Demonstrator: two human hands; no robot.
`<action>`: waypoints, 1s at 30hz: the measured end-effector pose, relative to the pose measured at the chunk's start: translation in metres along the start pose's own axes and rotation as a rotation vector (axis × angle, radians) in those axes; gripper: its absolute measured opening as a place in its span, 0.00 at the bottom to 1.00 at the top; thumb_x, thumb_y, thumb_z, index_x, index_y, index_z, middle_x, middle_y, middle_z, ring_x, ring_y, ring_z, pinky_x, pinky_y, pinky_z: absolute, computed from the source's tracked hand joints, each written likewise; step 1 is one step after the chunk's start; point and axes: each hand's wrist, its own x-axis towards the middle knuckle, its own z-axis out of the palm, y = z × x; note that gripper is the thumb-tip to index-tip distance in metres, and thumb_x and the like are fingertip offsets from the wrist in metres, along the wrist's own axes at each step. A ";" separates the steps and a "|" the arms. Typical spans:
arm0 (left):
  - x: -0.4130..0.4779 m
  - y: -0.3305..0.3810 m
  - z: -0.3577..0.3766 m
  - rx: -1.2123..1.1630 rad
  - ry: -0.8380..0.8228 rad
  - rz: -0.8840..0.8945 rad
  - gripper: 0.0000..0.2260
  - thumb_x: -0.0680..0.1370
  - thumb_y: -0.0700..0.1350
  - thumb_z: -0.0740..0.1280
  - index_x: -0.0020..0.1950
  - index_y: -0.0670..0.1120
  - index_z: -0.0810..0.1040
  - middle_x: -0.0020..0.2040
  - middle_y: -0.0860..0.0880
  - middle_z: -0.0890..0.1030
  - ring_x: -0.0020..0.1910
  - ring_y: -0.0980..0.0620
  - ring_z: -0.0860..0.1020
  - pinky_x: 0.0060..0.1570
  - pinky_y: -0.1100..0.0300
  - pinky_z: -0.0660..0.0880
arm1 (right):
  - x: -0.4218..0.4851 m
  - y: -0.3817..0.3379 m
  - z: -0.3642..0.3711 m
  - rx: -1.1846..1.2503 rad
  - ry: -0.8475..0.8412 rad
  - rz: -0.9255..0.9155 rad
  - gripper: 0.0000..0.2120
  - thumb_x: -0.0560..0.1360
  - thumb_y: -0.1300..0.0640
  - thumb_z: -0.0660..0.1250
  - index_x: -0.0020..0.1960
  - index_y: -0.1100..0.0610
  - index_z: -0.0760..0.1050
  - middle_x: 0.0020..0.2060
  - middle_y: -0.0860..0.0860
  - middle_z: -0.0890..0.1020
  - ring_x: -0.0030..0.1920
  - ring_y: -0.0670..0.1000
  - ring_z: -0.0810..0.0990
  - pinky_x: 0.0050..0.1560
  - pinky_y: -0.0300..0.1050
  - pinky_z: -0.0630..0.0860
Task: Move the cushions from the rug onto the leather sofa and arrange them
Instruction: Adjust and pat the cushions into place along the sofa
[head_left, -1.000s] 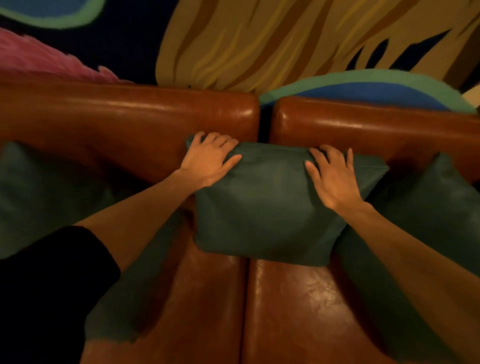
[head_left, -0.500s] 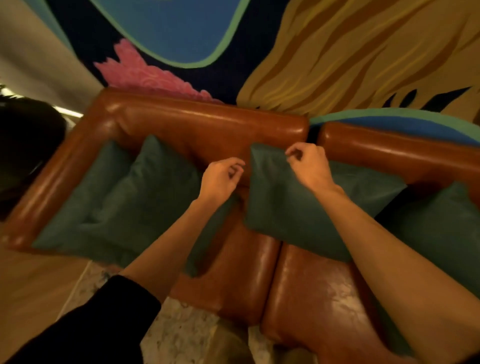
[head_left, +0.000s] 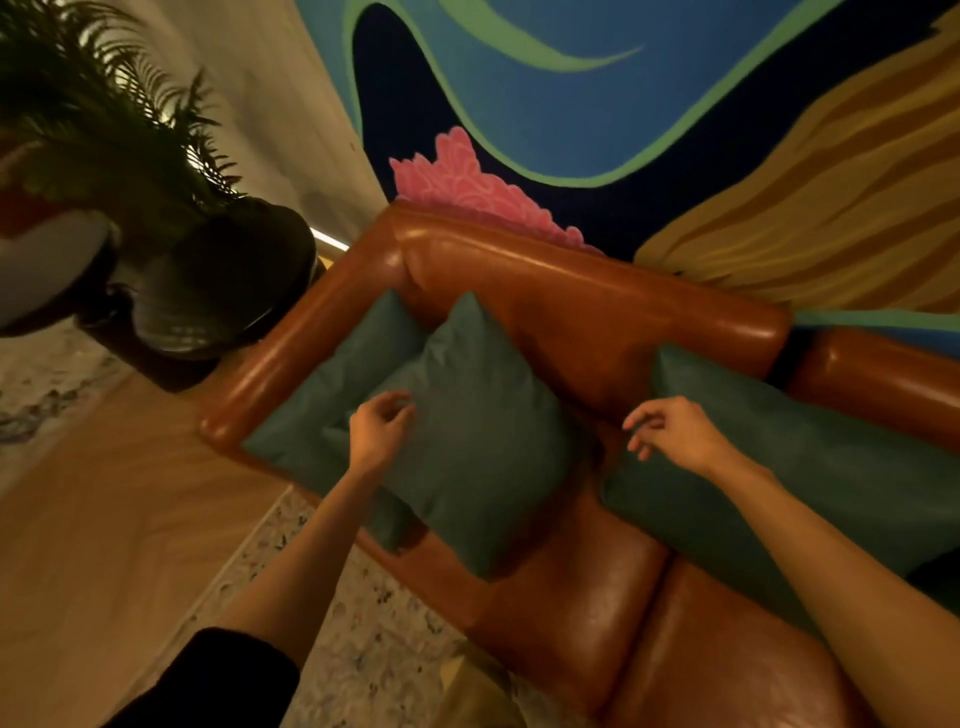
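Note:
Three dark green cushions lean on the brown leather sofa. One cushion rests against the left armrest, a second overlaps it, and a third sits at the middle of the backrest. My left hand hovers over the second cushion with loosely curled fingers, holding nothing. My right hand floats over the left edge of the third cushion, fingers apart and empty.
A potted plant in a dark pot stands left of the sofa. A speckled rug lies in front, wood floor beside it. A painted mural covers the wall behind.
Both hands have let go of the middle cushion and drawn back. My view has swung left, and my left hand now sits over the second cushion near the armrest.

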 end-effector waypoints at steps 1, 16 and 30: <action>0.013 -0.014 -0.010 0.014 -0.008 -0.038 0.09 0.75 0.40 0.69 0.54 0.45 0.82 0.44 0.44 0.84 0.37 0.54 0.80 0.43 0.57 0.79 | 0.007 -0.006 0.003 0.007 -0.004 0.014 0.16 0.72 0.74 0.60 0.41 0.56 0.78 0.31 0.56 0.84 0.26 0.47 0.81 0.33 0.36 0.76; 0.135 -0.173 -0.041 -0.322 -0.106 -0.845 0.27 0.73 0.62 0.67 0.65 0.46 0.72 0.61 0.45 0.76 0.58 0.41 0.76 0.54 0.45 0.78 | 0.264 -0.195 0.124 0.093 0.229 0.147 0.19 0.75 0.41 0.66 0.51 0.57 0.80 0.54 0.56 0.83 0.57 0.58 0.79 0.58 0.52 0.75; 0.101 -0.157 -0.019 -0.091 0.046 -0.371 0.15 0.80 0.53 0.61 0.38 0.50 0.80 0.33 0.54 0.80 0.33 0.59 0.77 0.35 0.57 0.73 | 0.319 -0.159 0.164 0.119 0.385 0.361 0.24 0.77 0.41 0.64 0.65 0.56 0.75 0.68 0.59 0.75 0.67 0.60 0.73 0.68 0.53 0.70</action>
